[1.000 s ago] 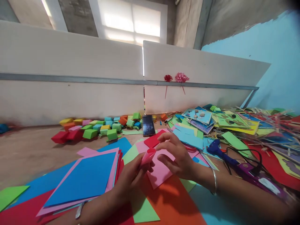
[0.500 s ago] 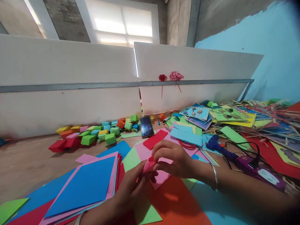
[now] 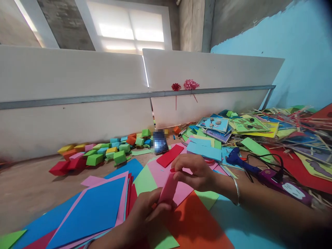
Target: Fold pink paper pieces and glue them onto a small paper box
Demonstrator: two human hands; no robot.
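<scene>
A narrow folded piece of pink paper (image 3: pixel 168 189) is held up between my two hands over the coloured sheets. My left hand (image 3: pixel 149 209) grips its lower end, fingers wrapped round it. With thumb and fingertips, my right hand (image 3: pixel 193 170) pinches the upper end, where a small red bit shows. Just beyond lies a flat red paper strip (image 3: pixel 169 155) on a pink sheet (image 3: pixel 155 169). Below my hands are an orange sheet (image 3: pixel 198 221) and light green paper. To the left rests a stack of blue and pink sheets (image 3: pixel 90 207).
Coloured paper cubes (image 3: pixel 94 159) line the white board (image 3: pixel 72 128). A phone (image 3: pixel 160 147) stands near the gap. At right are a purple glue gun (image 3: pixel 242 164) plugged into a purple power strip (image 3: pixel 282 185), decorated cards (image 3: pixel 212 123) and thin sticks. Two paper flowers (image 3: pixel 191 84) hang on the rail.
The pink piece now shows longer and more upright between my hands. My right hand has moved up to its top end, while my left hand has shifted slightly lower. The view has turned slightly.
</scene>
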